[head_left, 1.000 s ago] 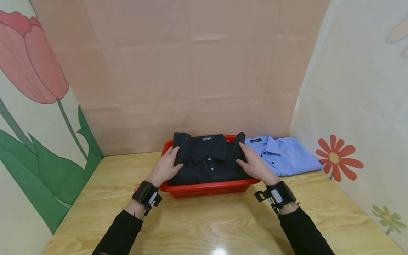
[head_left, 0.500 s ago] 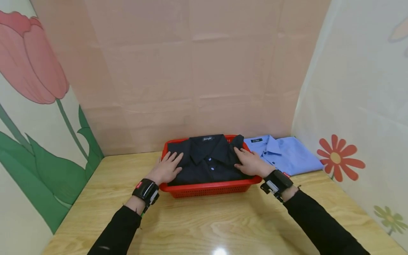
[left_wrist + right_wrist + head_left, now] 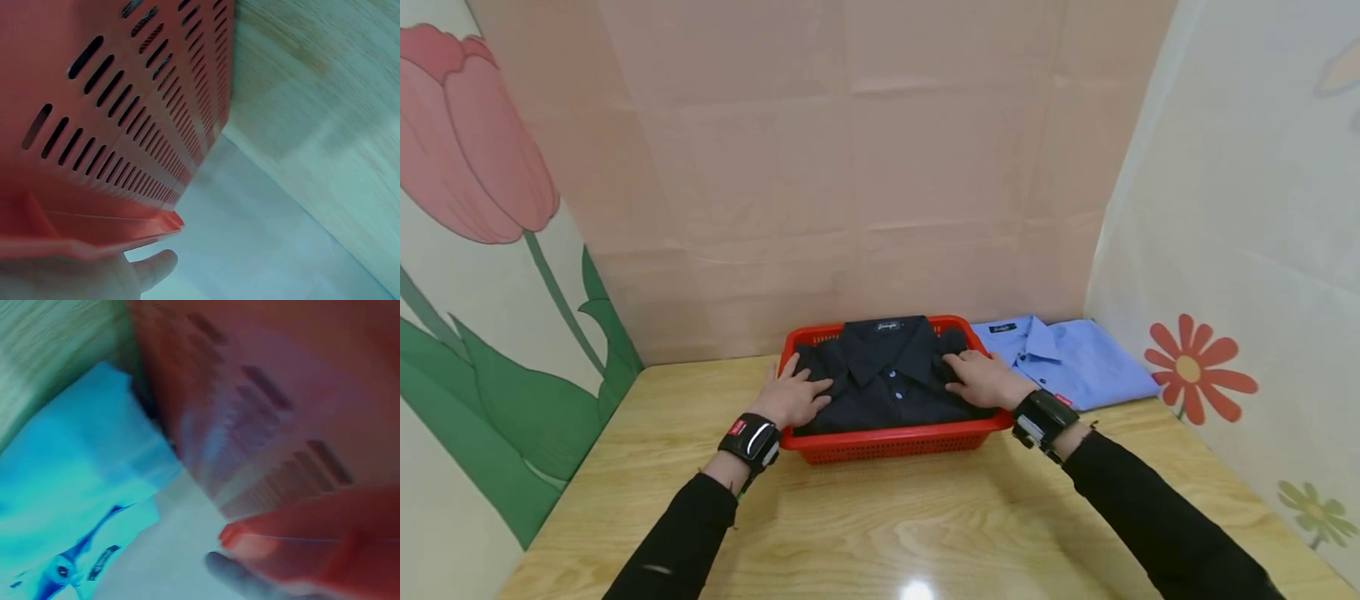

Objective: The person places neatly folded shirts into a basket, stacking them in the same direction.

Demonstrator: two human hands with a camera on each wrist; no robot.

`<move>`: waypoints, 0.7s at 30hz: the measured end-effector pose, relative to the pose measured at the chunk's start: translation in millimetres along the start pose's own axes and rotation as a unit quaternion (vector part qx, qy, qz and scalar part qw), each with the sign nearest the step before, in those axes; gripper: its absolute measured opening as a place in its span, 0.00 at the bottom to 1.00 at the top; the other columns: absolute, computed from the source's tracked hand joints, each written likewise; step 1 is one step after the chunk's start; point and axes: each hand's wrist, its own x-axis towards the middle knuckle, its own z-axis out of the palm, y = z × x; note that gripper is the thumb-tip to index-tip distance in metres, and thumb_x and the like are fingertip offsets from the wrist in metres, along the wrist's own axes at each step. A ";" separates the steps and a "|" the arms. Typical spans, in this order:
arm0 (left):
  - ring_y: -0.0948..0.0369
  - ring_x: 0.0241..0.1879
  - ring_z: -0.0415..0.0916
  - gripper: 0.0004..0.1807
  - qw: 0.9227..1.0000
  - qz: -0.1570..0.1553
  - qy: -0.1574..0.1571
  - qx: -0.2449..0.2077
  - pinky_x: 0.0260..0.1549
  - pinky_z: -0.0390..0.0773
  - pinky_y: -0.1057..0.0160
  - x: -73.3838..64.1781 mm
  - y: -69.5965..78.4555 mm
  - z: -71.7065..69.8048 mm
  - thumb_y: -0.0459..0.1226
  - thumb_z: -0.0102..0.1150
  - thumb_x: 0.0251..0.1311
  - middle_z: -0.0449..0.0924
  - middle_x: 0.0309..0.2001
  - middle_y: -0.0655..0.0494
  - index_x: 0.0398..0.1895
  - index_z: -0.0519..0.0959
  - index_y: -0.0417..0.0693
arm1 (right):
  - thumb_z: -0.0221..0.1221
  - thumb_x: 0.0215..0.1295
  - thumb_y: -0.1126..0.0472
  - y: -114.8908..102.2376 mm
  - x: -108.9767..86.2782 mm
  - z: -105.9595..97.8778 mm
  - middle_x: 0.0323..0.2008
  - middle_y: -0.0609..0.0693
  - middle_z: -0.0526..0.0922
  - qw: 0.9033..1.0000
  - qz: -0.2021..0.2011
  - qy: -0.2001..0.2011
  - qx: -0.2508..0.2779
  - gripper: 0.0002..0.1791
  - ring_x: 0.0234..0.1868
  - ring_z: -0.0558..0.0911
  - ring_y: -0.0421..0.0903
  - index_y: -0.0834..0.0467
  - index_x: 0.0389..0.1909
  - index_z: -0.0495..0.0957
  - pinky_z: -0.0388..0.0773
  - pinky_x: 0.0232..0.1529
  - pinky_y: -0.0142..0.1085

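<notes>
At the far left of the head view, a wall panel bears a printed pink tulip. To its right, a black left sleeve leads to a wrist device and the left hand. This hand rests at the left end of the red basket, its fingers spread apart and reaching over the rim to the black shirt. The left wrist view records the slotted wall of the basket, with one digit protruding just past the rim. At centre, the basket stands on the wood-grained surface, close to a brown backdrop. The black shirt lies folded inside it, collar toward the backdrop, pale buttons facing up; the cloth is bunched near both hands. At the basket's right end, the right hand reaches over the rim and touches the black shirt, fingers extended and thumb apart from them; the right wrist view is blurred and shows only one digit beyond the rim. A second wrist device and black right sleeve follow. Just beside the basket, a blue shirt lies folded on the surface. Rightmost, a pale panel carries a printed red flower.
</notes>
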 end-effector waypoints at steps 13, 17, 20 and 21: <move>0.48 0.78 0.38 0.23 0.999 -0.002 0.002 0.034 0.72 0.35 0.36 3.8 -2.4 4.6 0.53 0.40 0.74 0.64 0.72 0.52 0.68 0.72 0.66 | 0.51 0.73 0.49 14.5 3.7 6.5 0.68 0.61 0.69 1.000 0.026 0.002 -0.014 0.25 0.77 0.49 0.63 0.60 0.62 0.76 0.50 0.68 0.69; 0.48 0.78 0.39 0.22 0.999 -0.007 0.004 0.045 0.72 0.35 0.36 5.6 -2.2 5.3 0.52 0.42 0.73 0.65 0.72 0.51 0.67 0.73 0.66 | 0.49 0.74 0.50 16.7 4.8 8.0 0.68 0.62 0.69 0.999 0.030 0.018 0.009 0.23 0.76 0.50 0.63 0.61 0.57 0.80 0.52 0.67 0.69; 0.48 0.78 0.39 0.22 0.999 -0.009 0.006 0.046 0.72 0.34 0.36 5.5 -1.5 5.4 0.51 0.43 0.73 0.65 0.72 0.51 0.67 0.73 0.65 | 0.50 0.73 0.58 20.9 5.7 10.0 0.70 0.67 0.62 0.998 0.025 0.041 0.051 0.20 0.75 0.52 0.64 0.66 0.56 0.79 0.54 0.70 0.64; 0.48 0.78 0.39 0.22 0.999 -0.009 0.007 0.046 0.72 0.34 0.36 5.2 -1.3 5.4 0.51 0.43 0.73 0.65 0.72 0.51 0.67 0.73 0.65 | 0.50 0.72 0.62 22.2 6.0 10.5 0.71 0.68 0.60 0.997 0.021 0.048 0.063 0.19 0.75 0.53 0.65 0.68 0.56 0.78 0.54 0.70 0.63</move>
